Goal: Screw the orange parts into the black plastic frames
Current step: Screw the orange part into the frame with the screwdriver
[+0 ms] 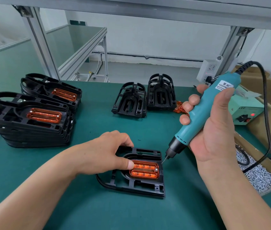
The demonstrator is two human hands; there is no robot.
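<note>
At lower centre of the frame, a black plastic frame [136, 176] lies flat on the green tabletop [181, 205], an orange part [144, 169] seated in it with its long axis running left to right. The left hand [104, 151] pins it, thumb on the part's left end and fingers [123, 138] curled over the frame's far edge. The right hand [213, 128] is wrapped tight around an electric screwdriver [203, 117], its bit tip just above and right of the screw at the part's right end.
</note>
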